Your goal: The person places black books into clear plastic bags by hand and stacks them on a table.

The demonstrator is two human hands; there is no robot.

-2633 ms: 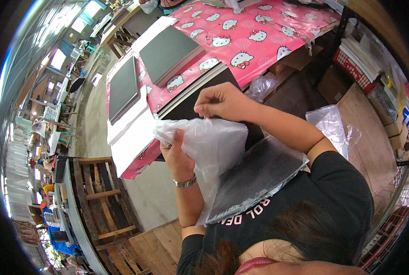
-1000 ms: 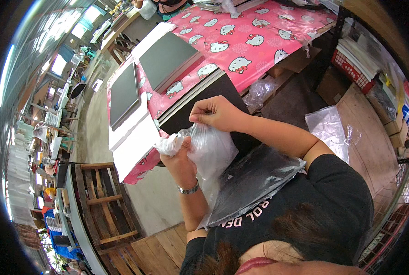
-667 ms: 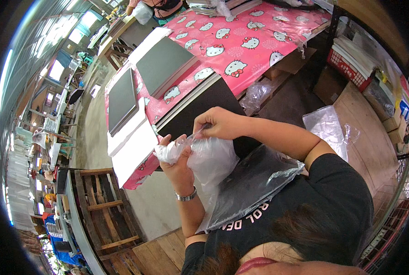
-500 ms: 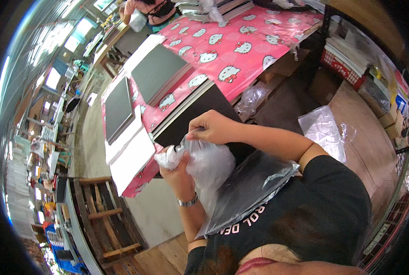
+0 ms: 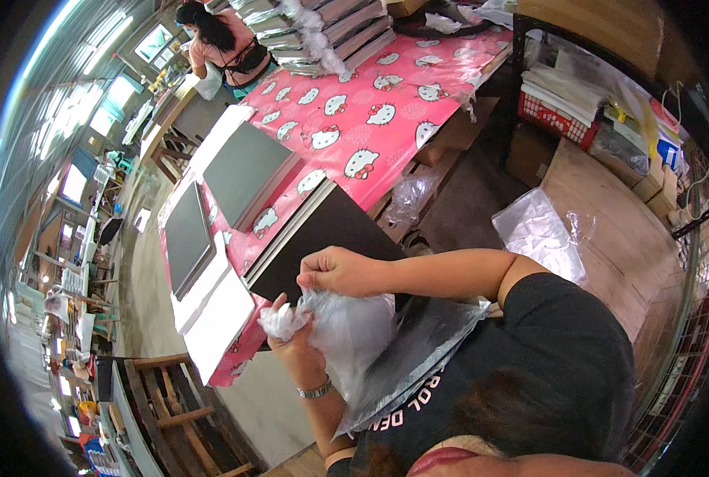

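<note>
My left hand [image 5: 295,350], with a metal watch at its wrist, is closed round a crumpled wad of white cloth or soft plastic [image 5: 283,321]. Close above it my right hand [image 5: 342,272] pinches the upper edge of a clear plastic bag [image 5: 354,338]. The bag hangs cloudy and bunched below the fingers, and its smooth sheet spreads against my black shirt. Just beyond my hands, a black flat panel or thick book [image 5: 310,230] with pale edge layers lies at the table's near side. What the right fingertips grip is partly hidden.
On the pink patterned table [image 5: 346,131] lie a dark grey block [image 5: 251,171], a thin dark panel [image 5: 189,242] and white sheets [image 5: 215,318]. Wrapped stacks [image 5: 354,32] stand farther back. A red basket [image 5: 557,119] and loose plastic [image 5: 537,234] are at right; a person [image 5: 223,48] works beyond.
The view has shifted, so the table and its things appear lower and farther left. My hands keep hold of the bag and wad; the right fingers are curled in more tightly.
</note>
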